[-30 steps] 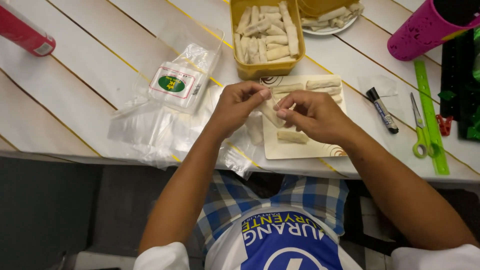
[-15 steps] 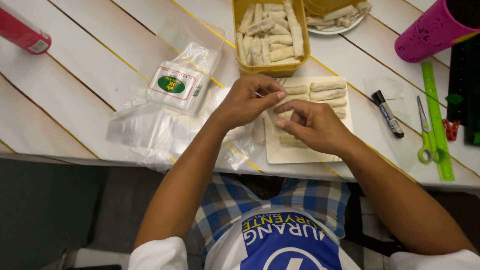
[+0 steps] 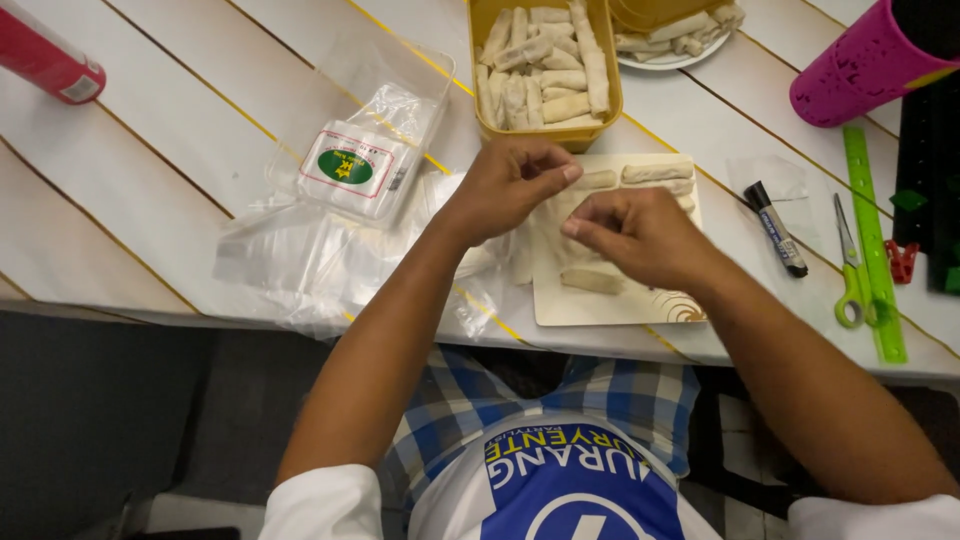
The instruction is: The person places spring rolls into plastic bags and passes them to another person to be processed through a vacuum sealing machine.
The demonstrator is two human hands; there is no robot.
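Note:
My left hand (image 3: 505, 185) and my right hand (image 3: 640, 235) meet over a cream board (image 3: 620, 305) at the table's near edge. The fingertips of both hands pinch a pale thin wrapper (image 3: 545, 235) above the board's left side. Pale rolled snacks lie on the board: one (image 3: 655, 172) at its far edge, one (image 3: 592, 282) below my right hand. Just beyond my left hand stands a yellow tub (image 3: 478, 95) full of several similar rolls.
A heap of clear plastic bags (image 3: 300, 260) with a green-labelled pack (image 3: 345, 170) lies at the left. A plate of rolls (image 3: 670, 62) sits beyond the tub. A black marker (image 3: 778, 228), green scissors (image 3: 850, 265), green ruler (image 3: 872, 240) and pink cup (image 3: 865, 65) are at the right; a red cylinder (image 3: 45, 55) far left.
Both hands stay over the board, working the wrapper with their fingertips. My left hand's fingers have shifted slightly toward the tub; the view has drifted a little.

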